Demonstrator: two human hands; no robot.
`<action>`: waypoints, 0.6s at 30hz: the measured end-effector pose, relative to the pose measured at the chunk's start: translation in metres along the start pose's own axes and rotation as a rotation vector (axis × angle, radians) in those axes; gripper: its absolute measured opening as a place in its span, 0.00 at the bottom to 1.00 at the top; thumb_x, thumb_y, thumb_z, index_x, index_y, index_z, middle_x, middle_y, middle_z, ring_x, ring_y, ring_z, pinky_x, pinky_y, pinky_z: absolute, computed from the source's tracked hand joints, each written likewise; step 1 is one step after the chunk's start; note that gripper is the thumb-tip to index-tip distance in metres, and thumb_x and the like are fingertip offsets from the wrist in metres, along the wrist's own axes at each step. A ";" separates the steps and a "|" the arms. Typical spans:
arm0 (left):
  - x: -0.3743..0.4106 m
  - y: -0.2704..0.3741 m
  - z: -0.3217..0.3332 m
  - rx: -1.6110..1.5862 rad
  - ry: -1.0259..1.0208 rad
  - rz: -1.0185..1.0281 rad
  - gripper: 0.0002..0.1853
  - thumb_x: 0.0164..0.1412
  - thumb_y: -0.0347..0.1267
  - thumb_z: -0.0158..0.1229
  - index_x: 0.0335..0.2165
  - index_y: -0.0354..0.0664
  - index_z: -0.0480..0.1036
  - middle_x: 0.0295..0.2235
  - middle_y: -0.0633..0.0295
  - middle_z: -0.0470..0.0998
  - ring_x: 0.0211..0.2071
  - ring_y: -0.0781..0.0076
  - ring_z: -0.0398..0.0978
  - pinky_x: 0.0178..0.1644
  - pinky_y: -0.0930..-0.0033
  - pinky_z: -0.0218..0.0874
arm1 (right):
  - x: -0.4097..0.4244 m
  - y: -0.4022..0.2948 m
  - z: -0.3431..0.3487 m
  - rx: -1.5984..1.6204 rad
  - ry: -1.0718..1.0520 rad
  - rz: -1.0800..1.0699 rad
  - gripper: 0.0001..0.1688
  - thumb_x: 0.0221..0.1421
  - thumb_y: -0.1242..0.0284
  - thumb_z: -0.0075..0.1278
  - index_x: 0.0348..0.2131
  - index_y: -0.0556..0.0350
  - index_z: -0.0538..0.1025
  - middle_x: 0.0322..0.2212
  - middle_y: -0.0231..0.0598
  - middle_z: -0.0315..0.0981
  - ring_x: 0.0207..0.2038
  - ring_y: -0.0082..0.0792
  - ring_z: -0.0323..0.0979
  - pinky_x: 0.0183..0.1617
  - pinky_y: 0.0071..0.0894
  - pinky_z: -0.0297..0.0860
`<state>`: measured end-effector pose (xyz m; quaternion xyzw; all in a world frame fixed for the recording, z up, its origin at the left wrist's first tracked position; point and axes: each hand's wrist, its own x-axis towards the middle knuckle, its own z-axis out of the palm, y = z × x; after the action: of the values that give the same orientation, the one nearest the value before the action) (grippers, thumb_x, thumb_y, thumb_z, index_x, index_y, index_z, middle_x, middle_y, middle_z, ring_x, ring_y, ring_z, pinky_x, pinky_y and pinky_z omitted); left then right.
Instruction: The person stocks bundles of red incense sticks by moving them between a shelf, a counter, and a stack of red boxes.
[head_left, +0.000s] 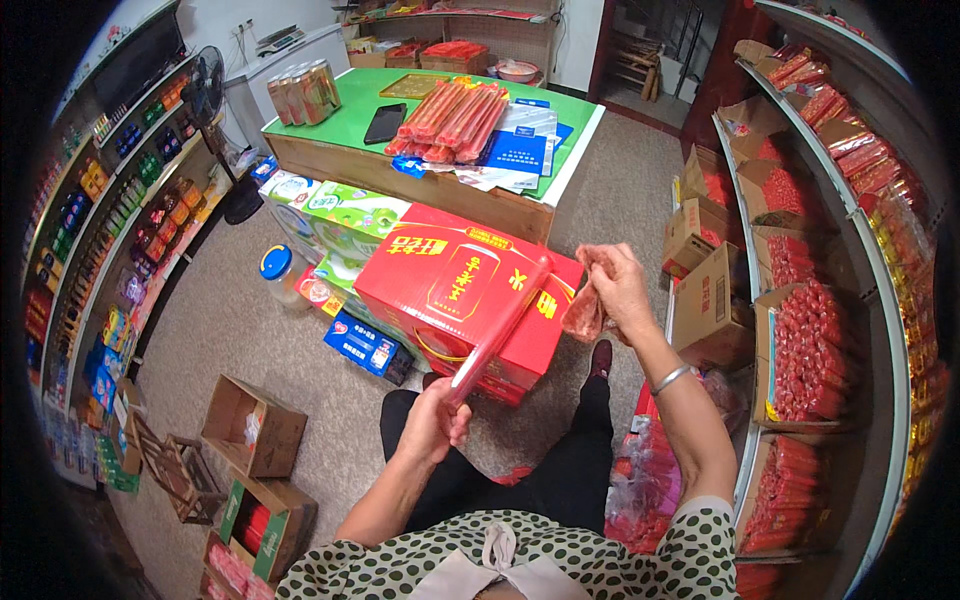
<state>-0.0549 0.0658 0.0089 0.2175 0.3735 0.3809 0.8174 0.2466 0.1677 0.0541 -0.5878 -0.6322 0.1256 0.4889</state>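
My left hand (433, 426) grips the lower end of a long red stick (504, 326) in glossy clear wrap, probably a candle. The stick slants up and right over a red drinks carton (412, 255) with yellow printing. In my right hand (626, 291), a crumpled reddish cloth (582, 316) hangs right of the carton's edge, apart from the stick. Several similar red wrapped sticks (454, 120) lie piled on the green-topped counter (341, 142) ahead, partly over blue and white printed sheets (517, 150).
Green-and-white milk cartons (352, 210), a blue-lidded jar (283, 274) and a blue box (364, 345) stand left of the red carton. A phone (385, 124) and cans (304, 94) sit on the counter. Shelves of red goods (806, 360) line the right; open cardboard boxes (255, 427) stand lower left.
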 end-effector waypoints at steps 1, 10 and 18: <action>0.003 -0.003 -0.009 -0.216 -0.100 -0.128 0.21 0.60 0.49 0.35 0.37 0.47 0.66 0.13 0.63 0.63 0.12 0.74 0.57 0.15 0.74 0.48 | -0.003 -0.013 -0.001 -0.009 -0.038 -0.061 0.14 0.45 0.80 0.44 0.34 0.53 0.76 0.30 0.42 0.69 0.36 0.38 0.71 0.41 0.31 0.69; 0.005 -0.023 -0.019 -0.481 -0.197 -0.213 0.23 0.57 0.50 0.36 0.36 0.44 0.68 0.14 0.62 0.63 0.11 0.75 0.56 0.14 0.74 0.48 | -0.088 -0.099 0.082 -0.078 -0.500 -0.760 0.13 0.40 0.73 0.52 0.32 0.49 0.72 0.26 0.35 0.64 0.33 0.36 0.69 0.27 0.32 0.71; 0.000 -0.013 0.000 -0.513 -0.176 -0.259 0.23 0.60 0.48 0.32 0.41 0.45 0.67 0.14 0.62 0.60 0.12 0.75 0.54 0.15 0.74 0.47 | 0.008 -0.018 0.068 -0.317 -0.299 -0.227 0.11 0.44 0.76 0.48 0.32 0.51 0.74 0.34 0.41 0.66 0.38 0.44 0.67 0.43 0.41 0.67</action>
<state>-0.0493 0.0576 0.0010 -0.0131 0.2173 0.3349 0.9167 0.1846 0.1975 0.0377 -0.5572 -0.7714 0.0549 0.3025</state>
